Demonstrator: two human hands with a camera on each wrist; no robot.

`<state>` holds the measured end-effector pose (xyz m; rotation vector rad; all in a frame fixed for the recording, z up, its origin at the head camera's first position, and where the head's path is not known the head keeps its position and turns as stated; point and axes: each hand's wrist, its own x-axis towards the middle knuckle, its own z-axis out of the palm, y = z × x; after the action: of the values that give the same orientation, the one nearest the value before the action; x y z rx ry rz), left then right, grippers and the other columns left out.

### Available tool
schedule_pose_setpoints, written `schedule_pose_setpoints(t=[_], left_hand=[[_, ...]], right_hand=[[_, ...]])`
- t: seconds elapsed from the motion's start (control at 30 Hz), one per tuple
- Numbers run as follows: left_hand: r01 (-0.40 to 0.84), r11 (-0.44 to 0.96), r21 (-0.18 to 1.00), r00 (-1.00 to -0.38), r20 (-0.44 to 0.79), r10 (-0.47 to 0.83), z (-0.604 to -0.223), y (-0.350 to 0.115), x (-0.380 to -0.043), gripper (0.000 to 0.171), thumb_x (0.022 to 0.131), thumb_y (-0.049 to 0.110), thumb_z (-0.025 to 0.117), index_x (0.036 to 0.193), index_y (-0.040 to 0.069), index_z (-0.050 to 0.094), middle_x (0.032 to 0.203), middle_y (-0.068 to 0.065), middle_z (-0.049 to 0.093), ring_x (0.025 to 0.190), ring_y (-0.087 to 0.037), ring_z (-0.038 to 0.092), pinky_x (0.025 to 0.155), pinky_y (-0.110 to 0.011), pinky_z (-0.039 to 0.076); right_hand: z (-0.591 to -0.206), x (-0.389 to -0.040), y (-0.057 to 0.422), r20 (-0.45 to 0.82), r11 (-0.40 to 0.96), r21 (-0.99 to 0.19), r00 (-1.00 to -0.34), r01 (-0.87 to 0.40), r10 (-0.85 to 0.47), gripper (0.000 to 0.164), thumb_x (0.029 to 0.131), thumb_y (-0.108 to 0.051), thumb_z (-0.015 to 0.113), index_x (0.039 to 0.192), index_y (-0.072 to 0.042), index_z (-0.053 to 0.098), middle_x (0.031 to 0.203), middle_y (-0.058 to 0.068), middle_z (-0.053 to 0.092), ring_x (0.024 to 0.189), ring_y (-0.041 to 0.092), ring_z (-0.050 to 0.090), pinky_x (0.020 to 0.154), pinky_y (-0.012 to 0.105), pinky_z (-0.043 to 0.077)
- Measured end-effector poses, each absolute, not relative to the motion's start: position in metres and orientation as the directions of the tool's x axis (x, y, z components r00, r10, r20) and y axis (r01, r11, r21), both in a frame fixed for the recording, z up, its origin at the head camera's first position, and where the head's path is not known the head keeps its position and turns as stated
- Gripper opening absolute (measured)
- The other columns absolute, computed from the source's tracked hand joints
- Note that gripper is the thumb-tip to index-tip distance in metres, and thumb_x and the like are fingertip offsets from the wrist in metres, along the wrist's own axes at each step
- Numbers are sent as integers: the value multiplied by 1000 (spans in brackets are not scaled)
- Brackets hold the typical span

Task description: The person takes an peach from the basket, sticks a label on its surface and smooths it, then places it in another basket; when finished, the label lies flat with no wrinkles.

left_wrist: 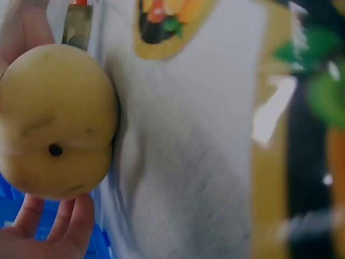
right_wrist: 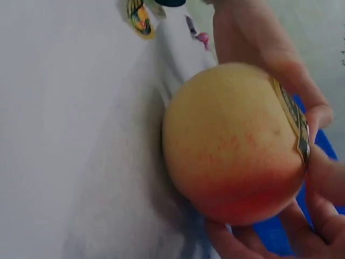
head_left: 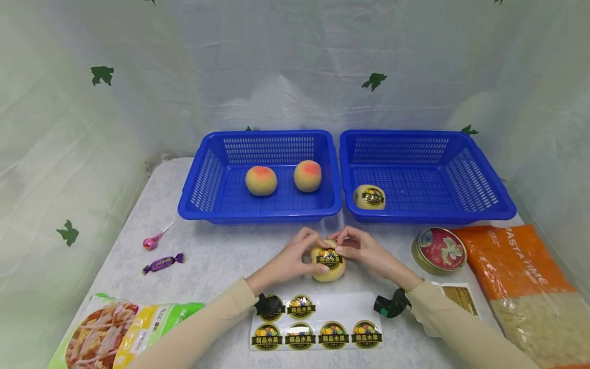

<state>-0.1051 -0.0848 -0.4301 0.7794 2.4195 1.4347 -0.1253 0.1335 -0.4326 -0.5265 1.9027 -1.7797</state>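
On the table in front of the baskets, a yellow peach (head_left: 327, 275) with a red blush sits between both hands. A round black-and-gold fruit label (head_left: 330, 259) lies on its upper face, and its edge stands out in the right wrist view. My left hand (head_left: 289, 260) holds the peach from the left, thumb low and fingers at the top. My right hand (head_left: 371, 252) grips its right side, with the thumb on the label's edge and the other fingers curled at the far side. A sheet of matching labels (head_left: 359, 302) lies just below the hands.
Behind, the left blue basket (head_left: 258, 214) holds two peaches, the right blue basket (head_left: 428, 215) one labelled peach. A round tin (head_left: 440, 251) and orange pasta bag (head_left: 521, 266) stand right. A lollipop (head_left: 151, 242), purple candy (head_left: 163, 263) and food bag (head_left: 138, 328) lie left.
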Motion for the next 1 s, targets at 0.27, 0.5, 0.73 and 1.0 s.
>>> schedule_pose_setpoints(t=[0.27, 0.5, 0.73, 1.0], left_hand=[[296, 373, 879, -842, 56, 537, -431, -82, -103, 33, 76, 34, 71, 102, 23, 53, 110, 3, 37, 98, -14, 43, 79, -34, 45], [249, 272, 930, -825, 56, 563, -431, -87, -107, 27, 80, 22, 68, 105, 15, 59, 114, -2, 41, 108, -16, 42, 92, -34, 39], [200, 219, 955, -841, 52, 538, -431, -89, -111, 23, 82, 10, 65, 105, 5, 63, 109, -6, 46, 105, -19, 44, 90, -36, 40], [137, 178, 974, -845, 22, 534, -410, -88, -104, 21, 85, 3, 58, 105, -5, 61, 108, -12, 47, 103, -19, 44, 90, -40, 38]], right_hand=[[-433, -122, 133, -7, 116, -989, -738, -97, -675, 36, 78, -6, 69, 96, 0, 37, 127, 16, 40, 118, 30, 39, 94, 39, 37], [-429, -117, 128, -13, 244, -953, -778, -181, -628, 40, 75, -16, 74, 91, -6, 39, 122, 10, 46, 110, 27, 46, 82, 39, 43], [-429, -117, 125, 4, 280, -937, -812, -206, -584, 43, 70, -21, 78, 87, -9, 42, 118, 7, 50, 102, 24, 51, 77, 38, 45], [-436, -123, 134, -4, 122, -988, -763, -99, -647, 37, 73, -9, 74, 90, -1, 42, 125, 14, 45, 114, 30, 44, 92, 38, 40]])
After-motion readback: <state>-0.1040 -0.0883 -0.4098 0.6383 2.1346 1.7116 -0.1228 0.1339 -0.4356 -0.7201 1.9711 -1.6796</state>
